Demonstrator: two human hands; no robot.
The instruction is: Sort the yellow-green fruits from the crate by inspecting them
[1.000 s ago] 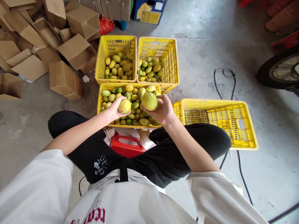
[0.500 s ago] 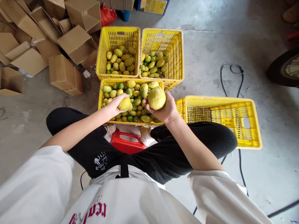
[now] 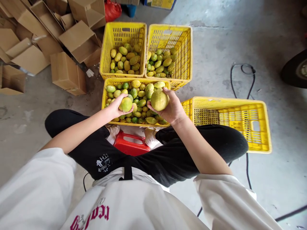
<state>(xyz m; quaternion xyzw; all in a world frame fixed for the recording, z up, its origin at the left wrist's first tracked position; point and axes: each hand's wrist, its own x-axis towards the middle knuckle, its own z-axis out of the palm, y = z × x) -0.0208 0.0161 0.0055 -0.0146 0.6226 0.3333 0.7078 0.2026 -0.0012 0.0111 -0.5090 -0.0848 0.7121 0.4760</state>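
My left hand (image 3: pixel 116 107) is closed around a yellow-green lemon (image 3: pixel 125 104), thumb on top. In my right hand (image 3: pixel 174 107) rests a larger, rounder yellow lemon (image 3: pixel 159 99), gripped between thumb and fingers. Both hands are above the near yellow crate (image 3: pixel 105 95), which is filled with many yellow and green lemons (image 3: pixel 142 103). The two held fruits are apart from each other, side by side. Part of the crate's contents is hidden beneath my hands.
Behind stand two more yellow crates, a left one (image 3: pixel 103 51) and a right one (image 3: pixel 188 54), each partly filled with lemons. Another crate (image 3: pixel 259 127) is by my right knee. Cardboard boxes (image 3: pixel 66 72) pile up at left; a black cable (image 3: pixel 231 80) and a wheel (image 3: pixel 296 69) are at right.
The lemon in my left hand has turned, showing a greener, rounder side. The larger lemon in my right hand has rotated slightly, with my thumb now over its top. The view has shifted a little.
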